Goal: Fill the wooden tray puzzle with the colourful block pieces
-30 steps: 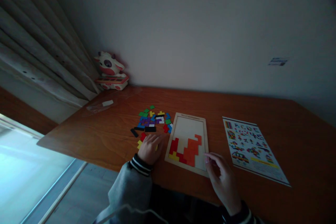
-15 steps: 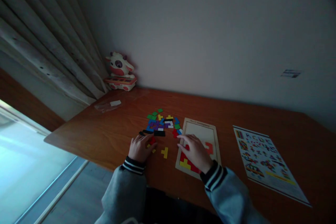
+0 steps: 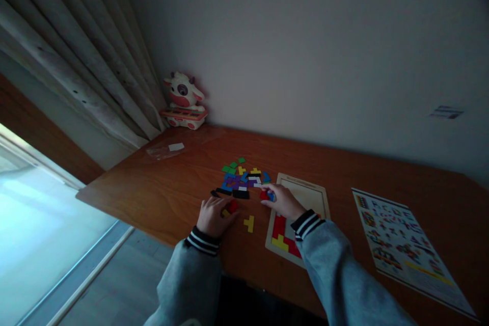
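A wooden puzzle tray point(image 3: 321, 194) lies on the brown table point(image 3: 168, 193), with red and yellow pieces showing in its near left corner. A heap of loose coloured pieces point(image 3: 242, 179) lies left of the tray. My right hand point(image 3: 281, 200) reaches over the tray's left edge, fingertips on a red piece point(image 3: 263, 195) at the heap's right end. My left hand point(image 3: 214, 215) rests flat on the table, touching a red piece point(image 3: 233, 207) and a small yellow one. A single yellow piece point(image 3: 249, 223) lies between my hands.
A printed pattern sheet point(image 3: 405, 243) lies right of the tray. A cow-shaped toy point(image 3: 184, 102) stands at the back left corner by the curtain point(image 3: 76, 61). A clear plastic bag point(image 3: 165, 150) lies near it. The table's left edge drops to the floor.
My right hand has crossed from the tray's near right corner, over the tray, to the red piece by the heap. My left hand has stayed by the pieces; a yellow piece now lies uncovered.
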`<act>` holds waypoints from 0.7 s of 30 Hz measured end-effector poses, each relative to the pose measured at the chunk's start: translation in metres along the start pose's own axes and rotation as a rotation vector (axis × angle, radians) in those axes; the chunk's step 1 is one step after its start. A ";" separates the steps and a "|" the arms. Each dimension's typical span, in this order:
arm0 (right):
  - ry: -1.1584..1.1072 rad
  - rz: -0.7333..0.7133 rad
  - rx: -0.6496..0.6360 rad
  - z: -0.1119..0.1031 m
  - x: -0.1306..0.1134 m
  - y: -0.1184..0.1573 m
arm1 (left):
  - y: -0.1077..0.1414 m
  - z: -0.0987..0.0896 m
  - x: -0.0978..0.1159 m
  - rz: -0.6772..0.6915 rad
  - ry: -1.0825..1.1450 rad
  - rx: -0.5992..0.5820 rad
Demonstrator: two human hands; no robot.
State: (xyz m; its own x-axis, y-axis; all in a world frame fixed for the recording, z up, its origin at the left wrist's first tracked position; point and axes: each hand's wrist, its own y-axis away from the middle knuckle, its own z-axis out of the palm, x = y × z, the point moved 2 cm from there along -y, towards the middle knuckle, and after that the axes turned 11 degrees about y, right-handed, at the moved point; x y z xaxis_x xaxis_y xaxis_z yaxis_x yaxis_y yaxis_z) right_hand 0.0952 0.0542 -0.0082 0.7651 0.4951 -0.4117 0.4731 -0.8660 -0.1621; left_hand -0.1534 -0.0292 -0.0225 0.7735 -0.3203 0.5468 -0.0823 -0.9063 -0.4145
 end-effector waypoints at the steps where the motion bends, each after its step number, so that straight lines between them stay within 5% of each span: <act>1: -0.013 -0.002 -0.002 0.001 0.001 -0.001 | 0.000 0.000 0.001 0.008 0.016 0.004; 13: -0.073 -0.016 -0.014 0.005 -0.002 -0.008 | -0.020 0.011 0.026 0.158 0.150 -0.035; 21: -0.146 -0.043 -0.073 0.011 -0.012 -0.013 | -0.033 0.020 0.033 0.126 0.391 -0.025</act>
State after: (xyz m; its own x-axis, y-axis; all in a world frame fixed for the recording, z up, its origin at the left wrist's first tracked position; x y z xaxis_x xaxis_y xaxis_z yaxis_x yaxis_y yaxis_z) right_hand 0.0754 0.0585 -0.0107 0.6744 0.5113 -0.5327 0.5384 -0.8342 -0.1191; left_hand -0.1128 -0.0041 -0.0057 0.4600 -0.5052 0.7302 -0.1798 -0.8584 -0.4805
